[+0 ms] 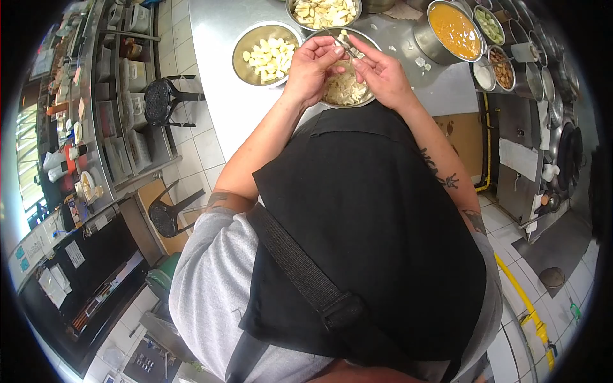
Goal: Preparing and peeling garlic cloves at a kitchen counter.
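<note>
Both my hands meet over a metal bowl (pixel 346 92) filled with papery garlic skins. A small thin-bladed knife (pixel 330 34) slants between them, its handle end in the fingers of my right hand (pixel 383 74). My left hand (pixel 309 69) has thumb and fingers pinched together close to the blade. A pale garlic piece (pixel 343 34) shows by the fingertips, partly hidden by them. To the left stands a metal bowl of peeled garlic cloves (pixel 270 60). Behind is another bowl with garlic cloves (pixel 325 13) that look unpeeled or partly peeled.
A deep pot of orange liquid (pixel 455 31) stands at the right of the steel table (pixel 215 48), near loose skin flakes (pixel 421 62). Beyond are several metal containers, one with brown pieces (pixel 502 69), one with white powder (pixel 484 76). Black plastic stools (pixel 163 100) are at the left.
</note>
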`<state>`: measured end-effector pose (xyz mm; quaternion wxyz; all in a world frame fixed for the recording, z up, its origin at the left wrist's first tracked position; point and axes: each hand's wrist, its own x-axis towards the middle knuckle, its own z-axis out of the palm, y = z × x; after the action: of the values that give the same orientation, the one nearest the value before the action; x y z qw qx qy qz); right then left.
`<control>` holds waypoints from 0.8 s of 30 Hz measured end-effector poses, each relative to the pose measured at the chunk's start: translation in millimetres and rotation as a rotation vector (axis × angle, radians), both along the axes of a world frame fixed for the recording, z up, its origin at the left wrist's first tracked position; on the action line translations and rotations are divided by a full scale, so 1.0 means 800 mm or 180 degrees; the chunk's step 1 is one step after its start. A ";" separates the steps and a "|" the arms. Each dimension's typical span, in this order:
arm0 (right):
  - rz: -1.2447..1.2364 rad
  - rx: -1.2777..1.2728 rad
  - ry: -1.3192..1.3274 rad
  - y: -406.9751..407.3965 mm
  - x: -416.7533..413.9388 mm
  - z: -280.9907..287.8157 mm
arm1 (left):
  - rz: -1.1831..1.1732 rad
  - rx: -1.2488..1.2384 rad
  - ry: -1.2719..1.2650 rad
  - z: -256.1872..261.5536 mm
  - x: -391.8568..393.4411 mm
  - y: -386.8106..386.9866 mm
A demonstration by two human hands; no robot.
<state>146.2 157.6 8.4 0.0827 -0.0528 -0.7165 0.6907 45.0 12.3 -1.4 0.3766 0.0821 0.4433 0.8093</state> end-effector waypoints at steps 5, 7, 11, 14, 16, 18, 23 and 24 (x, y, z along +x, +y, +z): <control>-0.0139 0.0150 0.0044 0.000 -0.002 -0.007 | -0.0061 -0.0022 0.0063 0.001 0.000 -0.001; -0.0181 0.0272 0.0067 0.000 -0.002 -0.008 | -0.0069 -0.0024 0.0050 0.001 0.000 0.000; -0.0390 0.0171 0.0092 -0.005 -0.005 -0.008 | -0.0105 -0.0135 0.0180 0.002 0.000 -0.001; -0.0485 0.0101 0.0116 -0.003 -0.006 -0.013 | -0.0132 -0.0049 0.0111 0.005 0.001 -0.001; -0.0524 0.0068 0.0106 -0.001 -0.007 -0.016 | -0.0144 0.0056 0.0003 0.006 0.001 -0.001; -0.0547 0.0019 0.0004 -0.001 -0.007 -0.017 | -0.0210 0.0151 -0.0061 0.005 0.000 -0.002; -0.0484 -0.0177 0.0007 0.001 -0.007 -0.012 | -0.0162 0.0242 -0.0155 0.007 0.001 -0.004; -0.0333 -0.0285 0.0007 0.000 -0.004 -0.009 | -0.0094 0.0259 -0.0193 0.008 0.001 -0.004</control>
<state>142.7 157.6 0.9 0.1171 -0.0931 -0.6810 0.7168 45.8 9.3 4.6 0.3981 0.0793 0.3972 0.8231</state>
